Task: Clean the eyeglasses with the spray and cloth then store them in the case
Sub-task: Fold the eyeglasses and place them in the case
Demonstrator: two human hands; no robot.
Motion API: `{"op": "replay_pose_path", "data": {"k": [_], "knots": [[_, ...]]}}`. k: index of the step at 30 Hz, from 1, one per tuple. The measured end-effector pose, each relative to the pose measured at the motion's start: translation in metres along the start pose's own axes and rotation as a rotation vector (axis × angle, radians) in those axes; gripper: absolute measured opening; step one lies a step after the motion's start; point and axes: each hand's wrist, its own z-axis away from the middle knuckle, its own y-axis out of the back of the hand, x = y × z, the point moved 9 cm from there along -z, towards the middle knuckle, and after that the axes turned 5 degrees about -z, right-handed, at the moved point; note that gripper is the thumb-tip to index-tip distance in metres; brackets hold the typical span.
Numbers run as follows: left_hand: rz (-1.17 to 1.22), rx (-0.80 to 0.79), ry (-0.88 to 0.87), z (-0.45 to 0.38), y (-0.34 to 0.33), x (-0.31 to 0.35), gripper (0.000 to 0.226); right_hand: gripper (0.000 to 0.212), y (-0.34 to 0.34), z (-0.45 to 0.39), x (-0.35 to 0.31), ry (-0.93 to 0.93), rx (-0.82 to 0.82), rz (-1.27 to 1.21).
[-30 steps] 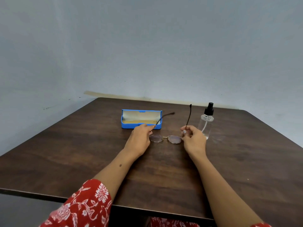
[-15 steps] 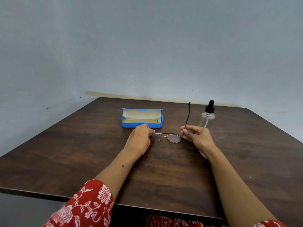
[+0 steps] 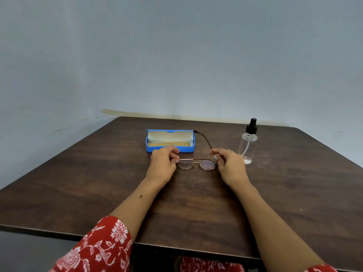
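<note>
Left hand (image 3: pixel 162 163), right hand (image 3: pixel 228 165) pinch eyeglasses (image 3: pixel 196 164); open case (image 3: pixel 170 141) holds cloth (image 3: pixel 169 144).

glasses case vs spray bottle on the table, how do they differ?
The case is blue, opaque and lies low and long with its lid open; the spray bottle is clear with a black nozzle and stands upright, capped. The case is behind the left hand, the bottle beside the right hand. Both rest untouched.

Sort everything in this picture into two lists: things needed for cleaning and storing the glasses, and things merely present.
Needed: eyeglasses, held by left hand and right hand; spray bottle; open blue case.

Merely present: wooden table; wall.
</note>
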Motion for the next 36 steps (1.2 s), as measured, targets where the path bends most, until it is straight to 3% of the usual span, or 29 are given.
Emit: {"op": "replay_pose_path", "data": {"k": [10, 18, 25, 32, 36], "knots": [[0.056, -0.041, 0.086, 0.002, 0.006, -0.010, 0.040, 0.028, -0.014, -0.001, -0.005, 0.013, -0.125, 0.260], [0.019, -0.091, 0.076, 0.004, 0.004, -0.004, 0.023, 0.032, -0.012, 0.004, -0.008, 0.005, -0.115, 0.335], [0.133, 0.054, 0.109, 0.000, 0.015, -0.014, 0.011, 0.013, 0.001, 0.003, 0.006, -0.100, -0.006, -0.186], [0.764, 0.064, 0.468, 0.006, 0.011, -0.036, 0.016, 0.018, -0.007, 0.006, 0.016, -0.340, -0.010, -0.797], [0.910, 0.046, 0.538, 0.007, 0.006, -0.039, 0.006, 0.015, -0.011, 0.009, 0.020, -0.432, -0.010, -0.956]]}}
